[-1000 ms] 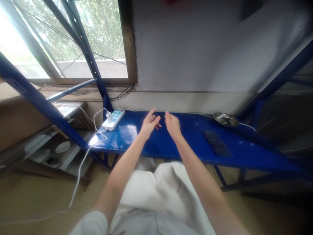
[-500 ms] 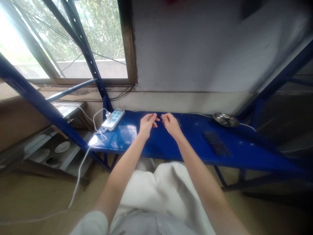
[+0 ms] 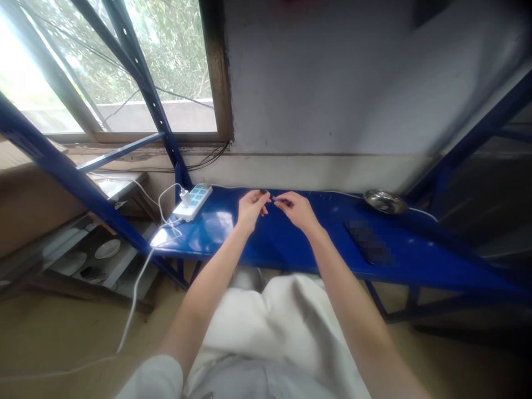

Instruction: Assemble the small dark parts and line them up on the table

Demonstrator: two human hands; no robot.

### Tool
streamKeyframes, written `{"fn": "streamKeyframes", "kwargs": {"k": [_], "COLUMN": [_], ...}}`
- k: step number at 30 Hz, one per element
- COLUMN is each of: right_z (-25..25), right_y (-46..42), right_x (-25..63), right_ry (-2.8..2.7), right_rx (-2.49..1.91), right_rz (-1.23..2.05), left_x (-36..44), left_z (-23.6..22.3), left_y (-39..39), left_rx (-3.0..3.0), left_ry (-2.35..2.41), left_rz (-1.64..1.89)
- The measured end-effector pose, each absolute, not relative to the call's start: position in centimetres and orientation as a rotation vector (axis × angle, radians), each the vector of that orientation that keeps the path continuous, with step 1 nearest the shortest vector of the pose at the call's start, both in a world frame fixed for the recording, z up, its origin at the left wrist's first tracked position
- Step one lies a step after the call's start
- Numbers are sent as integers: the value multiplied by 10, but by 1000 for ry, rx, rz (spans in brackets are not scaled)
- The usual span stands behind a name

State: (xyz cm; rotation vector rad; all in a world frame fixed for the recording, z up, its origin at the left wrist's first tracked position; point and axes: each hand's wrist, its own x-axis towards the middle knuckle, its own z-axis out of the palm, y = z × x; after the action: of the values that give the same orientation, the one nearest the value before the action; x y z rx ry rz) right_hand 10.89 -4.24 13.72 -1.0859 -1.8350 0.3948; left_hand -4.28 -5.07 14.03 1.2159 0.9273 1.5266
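- Pinching a small dark piece (image 3: 274,197) between thumb and forefinger, your right hand (image 3: 296,211) is nearly closed on it, near the back edge of the glossy blue steel shelf (image 3: 324,244), about midway along.
- Your left hand (image 3: 249,209) curls just beside it, its fingertips closed on a dark speck (image 3: 263,191); both items are too small to identify.
- Your hands have drawn closer than half a second ago, and their fingertips now almost meet above the shelf.
- A white power strip with blue switches (image 3: 193,202) sits at the shelf's left end, a white plug (image 3: 183,196) in it and a white cable (image 3: 135,316) dropping towards the floor.
- A shallow stainless steel dish (image 3: 385,201) rests by the back edge, right of your hands.
- A pixelated dark patch (image 3: 369,242) covers something near the front edge.
- No brand or writing is readable.
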Motion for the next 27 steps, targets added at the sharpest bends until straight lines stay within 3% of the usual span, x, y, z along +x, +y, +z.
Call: {"fn": "streamKeyframes", "kwargs": {"k": [4,9,16,27], "right_z": [137,128,109,55], "right_y": [-41,-36,-36,-26], "right_x": [115,129,164,183], "right_ry": [-1742,-1487,-1363,-1469], "right_rx": [-1253,-1317,-1504,-2002], "right_rz": [310,492,700,578], "left_x": [-37,-24,2,30], "left_z": [145,141,98,43], "left_y": [-41,-29,-17,0], "left_rx": [1188,1313,1542,1702], "left_ry": [1034,1081,1169,1403], "left_rz": [1588,1447,1195,955]}}
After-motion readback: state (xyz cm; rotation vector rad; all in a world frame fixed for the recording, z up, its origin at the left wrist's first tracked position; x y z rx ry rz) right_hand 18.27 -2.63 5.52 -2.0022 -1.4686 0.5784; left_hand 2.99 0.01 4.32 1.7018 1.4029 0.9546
